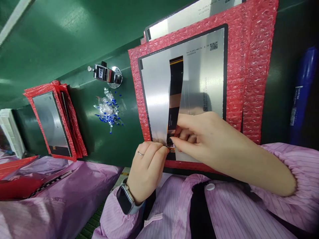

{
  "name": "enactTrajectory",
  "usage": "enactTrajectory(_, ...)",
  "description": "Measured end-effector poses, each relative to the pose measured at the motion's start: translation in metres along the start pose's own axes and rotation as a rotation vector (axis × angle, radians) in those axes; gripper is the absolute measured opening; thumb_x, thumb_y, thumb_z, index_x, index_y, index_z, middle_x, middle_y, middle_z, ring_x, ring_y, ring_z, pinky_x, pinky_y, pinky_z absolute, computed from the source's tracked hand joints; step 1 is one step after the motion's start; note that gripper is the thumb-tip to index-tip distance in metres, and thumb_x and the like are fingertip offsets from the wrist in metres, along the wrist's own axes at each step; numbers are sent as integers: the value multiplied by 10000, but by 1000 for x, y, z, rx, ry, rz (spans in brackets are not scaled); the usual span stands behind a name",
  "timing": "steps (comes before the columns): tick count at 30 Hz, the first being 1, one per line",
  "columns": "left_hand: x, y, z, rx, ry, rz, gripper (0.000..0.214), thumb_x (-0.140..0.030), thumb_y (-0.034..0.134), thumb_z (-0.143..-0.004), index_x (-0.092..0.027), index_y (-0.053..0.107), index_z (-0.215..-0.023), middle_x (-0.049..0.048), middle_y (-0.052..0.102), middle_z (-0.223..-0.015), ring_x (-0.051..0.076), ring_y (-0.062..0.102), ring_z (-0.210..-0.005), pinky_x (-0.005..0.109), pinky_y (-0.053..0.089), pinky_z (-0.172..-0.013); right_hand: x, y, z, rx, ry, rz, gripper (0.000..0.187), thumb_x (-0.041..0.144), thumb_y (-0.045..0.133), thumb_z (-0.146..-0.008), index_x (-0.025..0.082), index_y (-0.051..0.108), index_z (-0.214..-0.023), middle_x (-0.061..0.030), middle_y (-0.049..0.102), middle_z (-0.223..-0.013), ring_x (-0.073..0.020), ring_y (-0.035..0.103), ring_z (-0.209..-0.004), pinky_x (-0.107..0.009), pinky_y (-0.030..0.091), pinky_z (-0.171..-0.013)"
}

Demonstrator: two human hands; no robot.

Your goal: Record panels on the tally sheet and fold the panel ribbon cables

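A silver display panel [157, 86] with a black border lies back side up on red bubble wrap [234, 83]. Down its middle runs a black flat flex cable [176, 79], its lower part lifted off the metal. My right hand [206, 136] pinches the cable near its lower end between thumb and forefinger. My left hand [151, 162], with a ring and a watch, rests at the panel's lower edge. Its fingers are curled and pressed together beside the cable's end, where a small orange connector area [171, 150] shows. What these fingertips hold is hidden.
Another panel [179, 20] lies behind. On the left stand a stack of wrapped panels [51, 116], a metal tape dispenser [106, 73] and a pile of clear, blue-tipped film tabs [108, 108]. A blue marker [302, 86] lies right. A co-worker's pink sleeve [92, 179] is lower left.
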State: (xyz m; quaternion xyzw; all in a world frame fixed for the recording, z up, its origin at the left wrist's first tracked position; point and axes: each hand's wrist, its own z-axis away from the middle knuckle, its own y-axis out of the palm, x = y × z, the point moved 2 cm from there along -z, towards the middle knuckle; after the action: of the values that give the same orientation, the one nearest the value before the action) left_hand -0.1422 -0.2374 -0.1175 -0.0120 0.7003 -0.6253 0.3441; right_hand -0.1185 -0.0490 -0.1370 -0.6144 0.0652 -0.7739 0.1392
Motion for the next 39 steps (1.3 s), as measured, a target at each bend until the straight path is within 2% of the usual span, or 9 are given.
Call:
enactTrajectory(6, 1, 1, 5, -5, 38, -21, 248, 33, 591, -856, -72, 599, -1080, 101, 637, -991, 201, 557, -958, 359, 473, -845, 0, -1, 1, -7, -13, -2, 114, 136, 514, -848, 201, 607, -844, 48, 604, -711, -102, 512, -559, -294, 299, -484)
enactTrajectory(17, -1, 2, 4, -11, 22, -57, 250, 19, 578, -869, -97, 591, -1089, 99, 648, -985, 202, 567, -947, 361, 490, -830, 1, -1, 3, 1, -24, -6, 123, 116, 483, -849, 198, 571, -823, 50, 577, -701, -99, 500, -582, -291, 301, -526)
enactTrajectory(26, 1, 10, 6, -92, 44, -95, 215, 22, 570, -863, -109, 595, -1032, 89, 654, -935, 185, 563, -906, 346, 493, -818, 2, 0, 0, 7, -5, -5, 124, 94, 502, -852, 189, 543, -784, 33, 558, -672, -112, 507, -582, -293, 293, -516)
enactTrajectory(34, -1, 14, 6, -89, 48, -148, 238, 30, 553, -850, -108, 577, -1043, 101, 634, -934, 213, 561, -921, 366, 487, -828, 2, -1, 3, 21, -5, 3, 113, 118, 489, -862, 190, 548, -797, 30, 561, -682, -119, 504, -583, -287, 299, -510)
enactTrajectory(39, -1, 17, 6, -66, 56, -174, 201, -9, 495, -892, -89, 568, -1061, 123, 616, -960, 221, 532, -925, 382, 472, -830, 2, -2, 2, 10, -6, -7, 128, 80, 500, -849, 178, 570, -807, 25, 581, -706, -117, 520, -593, -282, 301, -521)
